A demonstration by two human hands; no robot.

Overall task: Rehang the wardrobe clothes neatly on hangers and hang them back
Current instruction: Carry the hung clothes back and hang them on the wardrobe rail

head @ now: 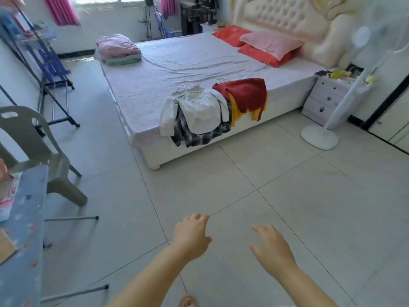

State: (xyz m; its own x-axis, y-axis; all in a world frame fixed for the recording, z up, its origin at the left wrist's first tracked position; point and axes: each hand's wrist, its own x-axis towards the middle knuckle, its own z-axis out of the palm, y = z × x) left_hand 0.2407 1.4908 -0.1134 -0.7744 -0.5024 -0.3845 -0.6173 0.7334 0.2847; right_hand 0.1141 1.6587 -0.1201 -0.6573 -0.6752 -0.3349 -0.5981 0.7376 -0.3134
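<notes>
A heap of clothes lies on the near edge of the bed (155,85): a white shirt (199,109) on top of a black-and-white plaid garment (199,137), and a dark red garment (245,94) over a yellow one (235,111). Thin white hangers (183,88) show at the collars. Both my hands hang over the tiled floor, well short of the bed. My left hand (191,237) has loosely curled fingers and holds nothing. My right hand (273,249) is spread and holds nothing.
A grey plastic chair (33,149) and a blue ironing board (22,251) stand at the left. A metal clothes rack (51,85) leans along the left wall. A white pedestal fan (321,135) and a nightstand (325,98) are at the right. Folded bedding (117,48) sits on the bed's far corner.
</notes>
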